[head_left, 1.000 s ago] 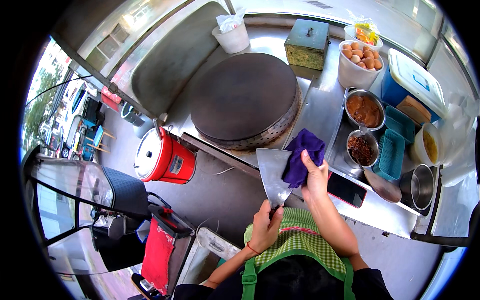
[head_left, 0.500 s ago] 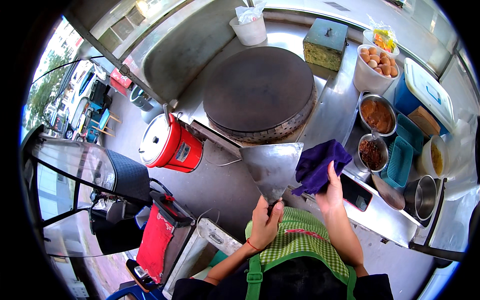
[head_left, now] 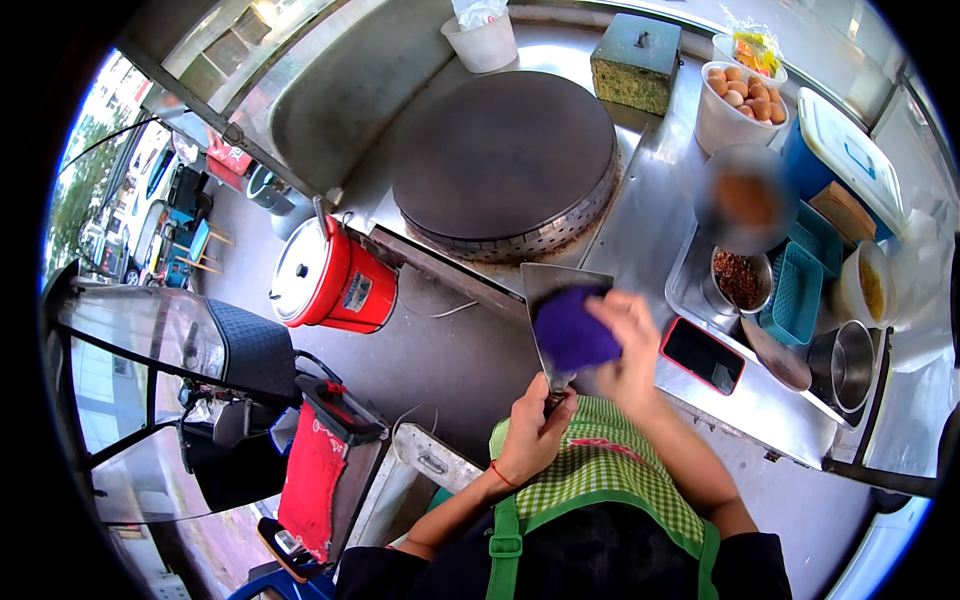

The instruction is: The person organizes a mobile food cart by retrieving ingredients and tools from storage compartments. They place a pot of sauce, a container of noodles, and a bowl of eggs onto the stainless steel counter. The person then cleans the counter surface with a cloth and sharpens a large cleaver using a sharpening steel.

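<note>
Purple cloth [head_left: 572, 330] bunched under my right hand [head_left: 625, 345] rubs the steel scraper [head_left: 560, 300] blade; my left hand [head_left: 535, 430] clenches its handle above the tabletop [head_left: 650, 200]. A slip could cut my fingers.

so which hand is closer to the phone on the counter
Right. The right hand presses a purple cloth on the scraper blade just left of the phone; the left hand grips the scraper's handle, lower and farther away.
</note>
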### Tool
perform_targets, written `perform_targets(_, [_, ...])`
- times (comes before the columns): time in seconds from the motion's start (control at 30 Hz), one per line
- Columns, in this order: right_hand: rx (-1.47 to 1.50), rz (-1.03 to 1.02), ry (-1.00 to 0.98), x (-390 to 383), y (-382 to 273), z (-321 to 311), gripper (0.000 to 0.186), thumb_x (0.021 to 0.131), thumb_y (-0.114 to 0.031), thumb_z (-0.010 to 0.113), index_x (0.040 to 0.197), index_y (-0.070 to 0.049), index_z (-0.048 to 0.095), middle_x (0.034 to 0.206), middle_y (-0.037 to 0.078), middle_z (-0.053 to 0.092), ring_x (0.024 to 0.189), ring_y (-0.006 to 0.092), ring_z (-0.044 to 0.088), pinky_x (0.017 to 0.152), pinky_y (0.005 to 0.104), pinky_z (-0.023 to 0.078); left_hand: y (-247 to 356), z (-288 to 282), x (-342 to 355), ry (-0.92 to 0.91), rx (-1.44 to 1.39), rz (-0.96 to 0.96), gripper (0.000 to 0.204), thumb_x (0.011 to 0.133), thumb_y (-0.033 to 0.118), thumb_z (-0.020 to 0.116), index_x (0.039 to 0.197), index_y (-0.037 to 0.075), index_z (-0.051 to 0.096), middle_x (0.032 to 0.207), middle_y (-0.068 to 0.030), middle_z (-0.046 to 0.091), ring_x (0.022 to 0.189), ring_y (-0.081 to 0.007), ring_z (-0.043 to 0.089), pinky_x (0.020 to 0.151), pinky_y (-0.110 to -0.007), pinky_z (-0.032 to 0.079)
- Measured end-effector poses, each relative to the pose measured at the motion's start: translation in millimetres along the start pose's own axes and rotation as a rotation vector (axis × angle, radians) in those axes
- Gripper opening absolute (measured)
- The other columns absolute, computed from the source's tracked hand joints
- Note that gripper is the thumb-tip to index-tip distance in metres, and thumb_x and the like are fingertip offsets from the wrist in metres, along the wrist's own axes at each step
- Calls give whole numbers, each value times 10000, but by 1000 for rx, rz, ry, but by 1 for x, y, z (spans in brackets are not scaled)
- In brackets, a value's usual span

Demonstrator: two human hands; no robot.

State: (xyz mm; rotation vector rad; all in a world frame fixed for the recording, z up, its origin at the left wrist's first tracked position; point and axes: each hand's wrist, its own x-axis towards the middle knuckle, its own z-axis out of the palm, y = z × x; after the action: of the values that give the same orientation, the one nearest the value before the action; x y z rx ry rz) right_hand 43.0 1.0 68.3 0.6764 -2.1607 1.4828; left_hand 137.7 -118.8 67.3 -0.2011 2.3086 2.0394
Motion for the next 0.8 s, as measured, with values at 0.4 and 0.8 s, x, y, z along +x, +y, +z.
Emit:
perform_targets(0.4, [-118, 3, -176, 17, 2, 5, 380, 509, 30, 594, 875, -70, 578, 805, 84, 567, 722, 275, 569, 595, 334, 458, 10, -19, 9, -93, -426, -135, 129, 777, -54, 498, 874, 28, 481, 634, 30, 433, 533, -49, 401, 490, -190, 338])
perform_targets(0.8, [-71, -114, -507, 6, -46, -23, 433, 444, -4, 651, 857, -103, 569, 751, 42, 515, 697, 232, 558, 562, 325, 455, 16, -20, 5, -26, -315, 142, 279, 725, 2, 603, 986, -6, 503, 732, -6, 508, 554, -60, 462, 483, -187, 353])
